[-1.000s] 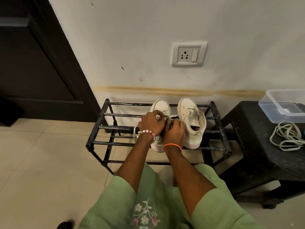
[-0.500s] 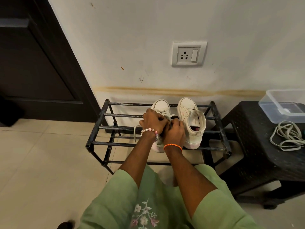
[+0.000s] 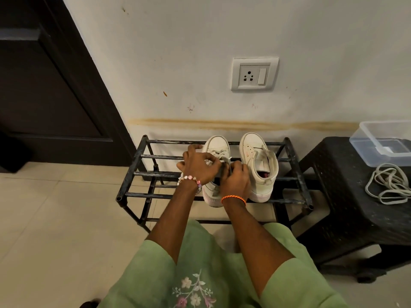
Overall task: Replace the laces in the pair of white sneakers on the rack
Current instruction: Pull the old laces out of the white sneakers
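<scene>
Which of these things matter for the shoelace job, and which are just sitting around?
For the job: left sneaker, right sneaker, rack, the lace both hands pinch, loose laces on the stool.

Lying about: clear box, stool, wall socket, door.

Both arms reach straight forward, bare from the elbows down, with the wrists close together. The left hand (image 3: 198, 164) has its fingers curled and pinching, thumb side up. The right hand (image 3: 236, 180) sits just beside it, knuckles up, fingers curled in tight too.
</scene>
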Demonstrator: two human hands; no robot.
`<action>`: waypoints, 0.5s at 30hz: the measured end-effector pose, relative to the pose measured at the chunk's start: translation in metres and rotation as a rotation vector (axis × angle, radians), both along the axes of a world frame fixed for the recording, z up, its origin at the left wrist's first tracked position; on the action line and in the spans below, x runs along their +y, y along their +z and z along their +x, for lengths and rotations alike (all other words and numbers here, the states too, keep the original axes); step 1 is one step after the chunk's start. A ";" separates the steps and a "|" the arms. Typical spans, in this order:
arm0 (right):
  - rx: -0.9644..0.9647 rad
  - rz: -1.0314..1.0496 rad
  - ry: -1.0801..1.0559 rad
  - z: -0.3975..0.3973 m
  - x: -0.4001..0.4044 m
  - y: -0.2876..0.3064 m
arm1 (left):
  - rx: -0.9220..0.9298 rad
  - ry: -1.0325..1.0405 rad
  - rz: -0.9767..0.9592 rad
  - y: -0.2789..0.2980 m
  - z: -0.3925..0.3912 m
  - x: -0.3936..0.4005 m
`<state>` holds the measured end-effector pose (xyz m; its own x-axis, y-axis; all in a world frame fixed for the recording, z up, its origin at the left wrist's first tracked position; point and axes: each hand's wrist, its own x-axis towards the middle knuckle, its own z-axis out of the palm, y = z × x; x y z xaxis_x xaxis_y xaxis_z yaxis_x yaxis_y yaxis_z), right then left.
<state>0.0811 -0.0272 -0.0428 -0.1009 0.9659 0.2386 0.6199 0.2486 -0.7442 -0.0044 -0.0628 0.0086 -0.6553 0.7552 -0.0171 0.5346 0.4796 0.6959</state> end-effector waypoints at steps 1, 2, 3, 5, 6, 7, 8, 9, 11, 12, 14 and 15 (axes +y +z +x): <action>0.000 -0.004 0.004 0.000 0.000 0.000 | 0.003 -0.030 -0.018 -0.002 0.003 0.002; -0.003 -0.007 0.006 -0.001 0.000 0.000 | 0.012 -0.052 -0.037 -0.004 0.007 0.004; -0.006 -0.010 0.005 -0.001 0.000 0.000 | 0.015 -0.062 -0.047 -0.006 0.010 0.007; -0.006 -0.008 0.002 -0.001 0.001 0.001 | -0.026 -0.018 -0.003 -0.010 0.016 0.011; -0.004 -0.002 0.003 0.000 0.001 0.001 | -0.058 0.019 0.038 -0.013 0.018 0.013; -0.005 0.001 0.006 0.000 0.001 0.000 | -0.080 0.044 0.074 -0.015 0.019 0.014; -0.008 0.000 0.009 0.000 0.001 0.001 | -0.087 0.054 0.101 -0.018 0.019 0.015; -0.010 0.002 0.010 0.000 0.001 0.000 | -0.103 0.060 0.119 -0.019 0.018 0.014; -0.012 -0.001 0.010 0.000 0.001 0.000 | -0.167 0.098 0.172 -0.019 0.015 0.011; -0.016 0.002 0.006 0.000 0.002 0.000 | -0.229 0.122 0.210 -0.016 0.011 0.008; -0.024 0.006 0.003 0.000 0.002 0.000 | -0.390 0.211 0.338 -0.008 0.002 0.001; -0.025 0.009 0.002 0.000 0.002 0.000 | -0.444 0.283 0.394 -0.004 -0.005 -0.002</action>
